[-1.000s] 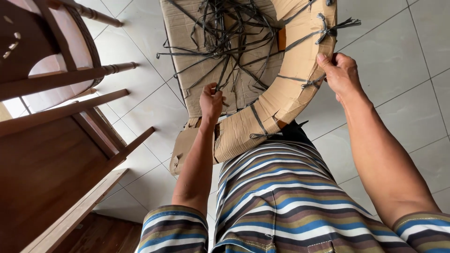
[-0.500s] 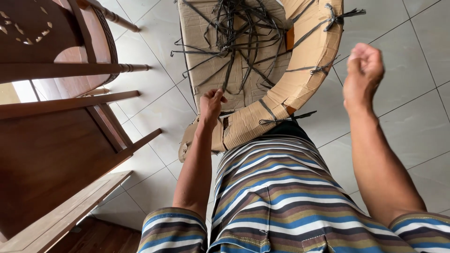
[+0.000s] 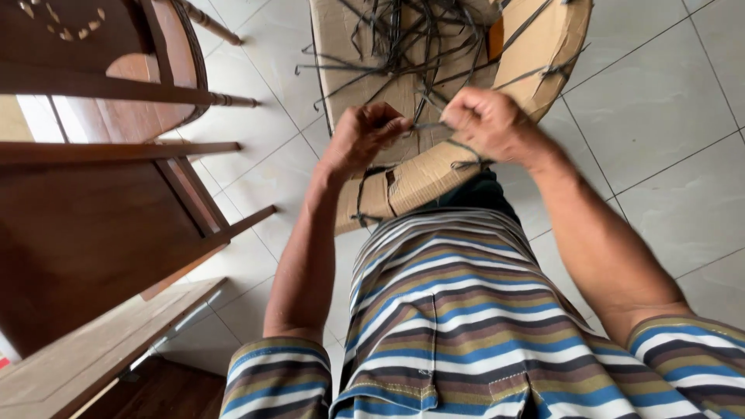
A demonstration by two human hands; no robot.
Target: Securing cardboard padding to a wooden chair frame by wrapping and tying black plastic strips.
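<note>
Right hand (image 3: pixel 490 122) moved in beside left hand (image 3: pixel 366 138), pinching strap (image 3: pixel 428 124).

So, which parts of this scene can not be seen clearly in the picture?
- Head view: the far end of the cardboard piece is cut off by the top edge.
- How the dark strap runs inside the left hand and right hand: hidden by the fingers.
- The wooden furniture: cropped at the left edge.
</note>
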